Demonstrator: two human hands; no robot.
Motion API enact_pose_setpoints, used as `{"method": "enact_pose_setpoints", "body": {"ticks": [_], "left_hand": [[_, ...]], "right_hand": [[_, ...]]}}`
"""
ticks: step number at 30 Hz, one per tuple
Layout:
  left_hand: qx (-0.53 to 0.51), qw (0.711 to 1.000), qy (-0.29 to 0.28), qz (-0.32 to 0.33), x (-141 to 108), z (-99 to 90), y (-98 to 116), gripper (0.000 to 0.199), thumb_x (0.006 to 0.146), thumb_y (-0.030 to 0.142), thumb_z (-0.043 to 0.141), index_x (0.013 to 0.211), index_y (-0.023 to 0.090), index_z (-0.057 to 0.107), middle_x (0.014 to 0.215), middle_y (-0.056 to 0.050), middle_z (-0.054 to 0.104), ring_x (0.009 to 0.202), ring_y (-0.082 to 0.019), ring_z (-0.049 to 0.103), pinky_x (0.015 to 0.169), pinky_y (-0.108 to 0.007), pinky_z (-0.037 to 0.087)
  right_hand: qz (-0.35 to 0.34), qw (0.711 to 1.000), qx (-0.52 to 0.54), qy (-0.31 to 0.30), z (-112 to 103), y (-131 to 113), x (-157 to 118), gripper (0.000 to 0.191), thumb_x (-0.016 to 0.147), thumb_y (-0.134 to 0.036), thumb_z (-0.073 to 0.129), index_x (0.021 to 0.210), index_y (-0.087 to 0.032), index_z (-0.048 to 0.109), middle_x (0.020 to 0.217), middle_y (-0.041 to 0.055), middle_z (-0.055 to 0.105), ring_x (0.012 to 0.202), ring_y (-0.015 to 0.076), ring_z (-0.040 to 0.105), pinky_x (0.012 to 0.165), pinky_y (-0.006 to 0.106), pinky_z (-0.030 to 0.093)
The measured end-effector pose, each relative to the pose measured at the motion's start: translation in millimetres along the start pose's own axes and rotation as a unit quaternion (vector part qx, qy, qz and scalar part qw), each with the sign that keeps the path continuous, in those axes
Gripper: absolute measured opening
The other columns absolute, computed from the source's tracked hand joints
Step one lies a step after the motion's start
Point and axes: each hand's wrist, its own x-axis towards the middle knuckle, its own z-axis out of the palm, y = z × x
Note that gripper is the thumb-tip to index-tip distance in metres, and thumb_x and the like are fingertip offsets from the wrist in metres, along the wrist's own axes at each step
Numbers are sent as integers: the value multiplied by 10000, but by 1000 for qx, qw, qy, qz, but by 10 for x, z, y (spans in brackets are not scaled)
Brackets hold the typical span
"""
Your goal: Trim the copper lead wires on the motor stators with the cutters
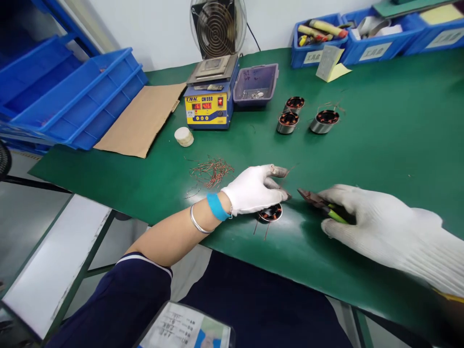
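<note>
On a green table [380, 135], a white-gloved left hand [255, 189] partly covers a copper-wound metal ring [271, 213], perhaps touching it, while the gloved right hand [384, 224] grips green-handled cutters [311, 197], with copper wire scraps [213, 172] near the left wrist.

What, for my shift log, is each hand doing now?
Left hand: by the nearest coil ring; open or gripping, can't tell.
Right hand: closed around green-handled pliers.

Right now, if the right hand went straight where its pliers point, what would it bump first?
Probably the left hand: the pliers in the right hand point toward it, though I can't tell if they're level.
</note>
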Motion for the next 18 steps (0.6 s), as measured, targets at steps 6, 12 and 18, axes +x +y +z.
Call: {"method": "enact_pose_setpoints", "body": {"ticks": [6,12,18], "left_hand": [[-107,993,-42,32,52,-15,-73,546,841,29,661,1378,59,564,830,-51,756,832,-159,720,867,-299,563],[-106,989,-72,76,62,20,-142,690,844,56,668,1499,62,453,805,-38,751,760,-178,726,828,-326,578],[-57,990,-72,111,75,37,-170,705,838,72,632,1517,85,441,929,-81,778,819,-170,726,833,-304,583]], "right_hand": [[-11,999,-21,-27,-49,-106,-8,314,812,-435,530,1012,-324,745,1123,68,745,844,335,709,403,300,325],[-22,999,-43,1,10,-59,32,344,864,-455,513,1081,-315,740,1216,79,717,895,347,712,398,291,256],[-79,996,-37,-1,8,-16,25,413,917,-456,444,1187,-301,714,1227,93,712,920,332,704,424,288,267]]}}
